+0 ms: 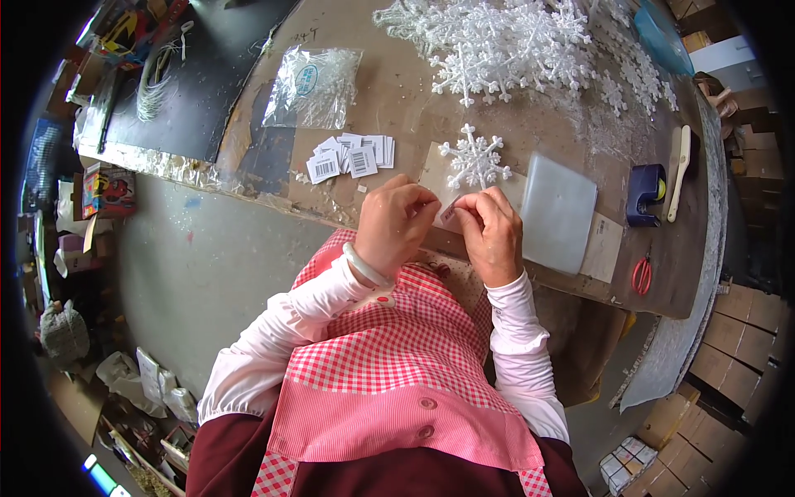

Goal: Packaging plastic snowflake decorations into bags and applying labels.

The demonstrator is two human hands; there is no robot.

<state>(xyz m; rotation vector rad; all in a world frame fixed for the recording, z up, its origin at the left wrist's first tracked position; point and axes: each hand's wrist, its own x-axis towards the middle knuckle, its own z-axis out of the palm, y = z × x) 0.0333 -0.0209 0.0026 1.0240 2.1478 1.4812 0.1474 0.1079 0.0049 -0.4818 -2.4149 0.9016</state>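
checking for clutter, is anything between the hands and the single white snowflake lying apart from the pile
Nothing visible blocks the way: the snowflake lies just beyond the left hand and right hand, with a small slip between them.

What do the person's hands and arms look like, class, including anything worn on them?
The left hand and right hand are both bare, without gloves. A pale, rounded bangle circles the left wrist. Loose, wrinkled white sleeves cover both forearms, with dark red fabric beyond them.
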